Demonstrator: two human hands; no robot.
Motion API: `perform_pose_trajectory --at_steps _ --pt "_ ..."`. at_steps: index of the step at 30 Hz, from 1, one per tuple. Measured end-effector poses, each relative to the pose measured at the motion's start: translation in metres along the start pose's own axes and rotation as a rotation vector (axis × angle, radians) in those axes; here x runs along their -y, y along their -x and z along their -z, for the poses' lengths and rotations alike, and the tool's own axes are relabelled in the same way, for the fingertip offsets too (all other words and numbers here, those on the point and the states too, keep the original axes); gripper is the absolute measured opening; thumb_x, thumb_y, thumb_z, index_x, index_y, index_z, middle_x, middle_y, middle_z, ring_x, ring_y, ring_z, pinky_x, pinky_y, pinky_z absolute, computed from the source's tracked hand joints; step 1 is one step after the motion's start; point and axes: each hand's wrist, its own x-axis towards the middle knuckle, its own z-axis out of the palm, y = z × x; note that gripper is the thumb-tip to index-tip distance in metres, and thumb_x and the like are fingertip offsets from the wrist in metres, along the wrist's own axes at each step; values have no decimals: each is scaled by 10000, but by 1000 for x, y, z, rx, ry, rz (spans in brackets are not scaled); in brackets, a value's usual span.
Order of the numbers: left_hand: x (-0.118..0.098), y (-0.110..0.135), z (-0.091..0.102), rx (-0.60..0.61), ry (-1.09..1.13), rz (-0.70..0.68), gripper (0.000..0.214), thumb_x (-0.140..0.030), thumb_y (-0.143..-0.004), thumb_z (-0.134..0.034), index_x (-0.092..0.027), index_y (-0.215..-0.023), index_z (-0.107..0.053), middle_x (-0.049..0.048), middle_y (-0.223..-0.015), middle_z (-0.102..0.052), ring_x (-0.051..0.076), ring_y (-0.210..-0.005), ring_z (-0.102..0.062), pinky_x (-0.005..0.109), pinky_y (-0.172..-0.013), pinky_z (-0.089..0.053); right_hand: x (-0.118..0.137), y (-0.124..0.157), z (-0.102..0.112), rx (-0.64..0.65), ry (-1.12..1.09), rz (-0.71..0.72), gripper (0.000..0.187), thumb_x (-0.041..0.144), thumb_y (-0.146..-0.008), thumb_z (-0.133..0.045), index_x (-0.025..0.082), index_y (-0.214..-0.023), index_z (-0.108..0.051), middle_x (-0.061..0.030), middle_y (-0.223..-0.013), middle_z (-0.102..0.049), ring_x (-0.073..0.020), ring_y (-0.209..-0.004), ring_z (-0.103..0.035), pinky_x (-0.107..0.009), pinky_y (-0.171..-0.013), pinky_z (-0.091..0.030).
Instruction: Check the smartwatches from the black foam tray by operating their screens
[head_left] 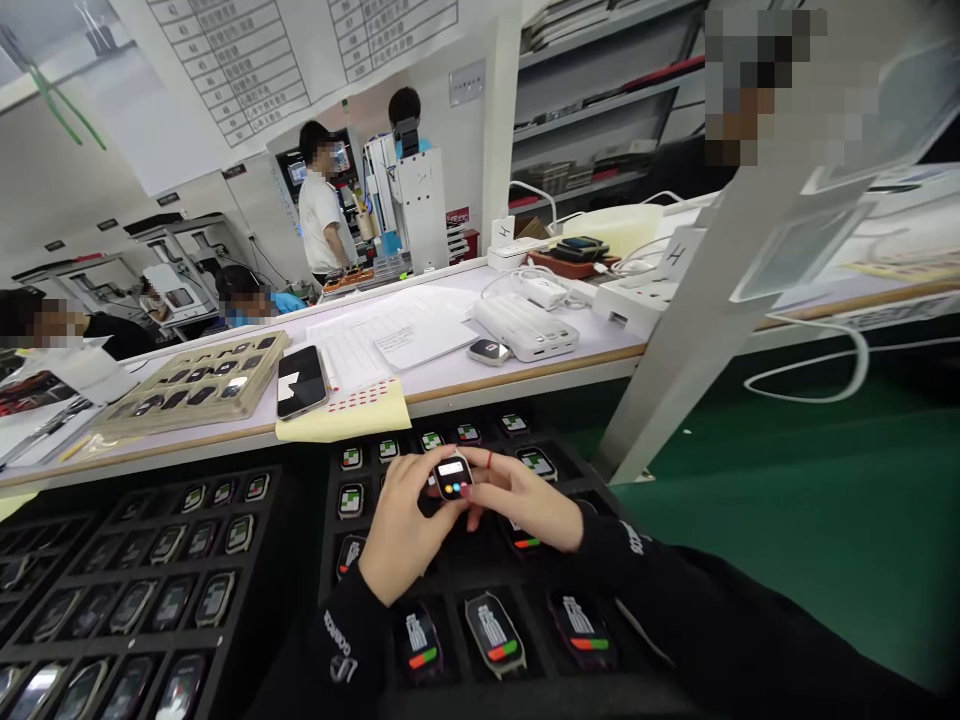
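Black sleeves frame a dark tray (450,560) of lit watches. Over its far rows both hands meet on one watch (454,477): left hand (409,530) pinches it from the left, right hand (525,505) from the right, face up, equally near both.

White bench (450,375), phone (301,381), papers (390,340), tan tray (199,385)

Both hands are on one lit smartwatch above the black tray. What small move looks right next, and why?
Probably lower the watch into an open pocket of the black tray. Both the left hand and the right hand hold it just above the tray, its screen lit, while the neighbouring watches already sit in their pockets with lit screens. Which pocket is free is hidden by the hands.
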Motion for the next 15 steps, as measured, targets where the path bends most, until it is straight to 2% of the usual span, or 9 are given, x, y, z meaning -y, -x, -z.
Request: perform_pose_trajectory --at_steps 7,15 --pt "-4 5 0 20 1 -5 499 -124 -811 -654 -316 -1255 -531 1 -1104 -600 171 -1019 -530 327 -927 -442 0 5 -4 -43 89 15 597 438 -816 -718 133 -1288 -518 -93 -882 -684 -141 -599 -583 -225 -490 -521" --pt "-3 5 -1 23 42 18 521 -96 -800 -630 -325 -1257 -530 3 -1118 -591 161 -950 -547 323 -892 -457 3 9 -5 -10 111 29 597 397 -798 -735 143 -1289 -511 -97 -918 -682 -134 -603 -574 -230 -510 -530"
